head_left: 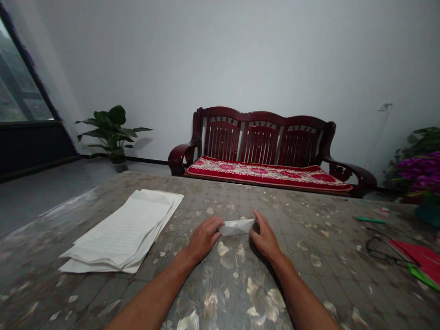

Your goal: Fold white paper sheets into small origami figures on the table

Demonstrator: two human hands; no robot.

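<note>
Folded white paper (pixel 236 227) lies on the speckled worktop (pixel 309 270) right of a lined paper stack (pixel 120 231); the left hand (pixel 204 239) presses its grip together on the paper's left end, the right hand (pixel 266 239) spread, touching its right end.

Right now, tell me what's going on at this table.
A person's left hand and right hand touch opposite ends of a small folded white paper on a mottled grey tabletop. To the left lies a loose stack of white lined paper; to the right, black-framed glasses lie beside a sheet of red paper.
</note>
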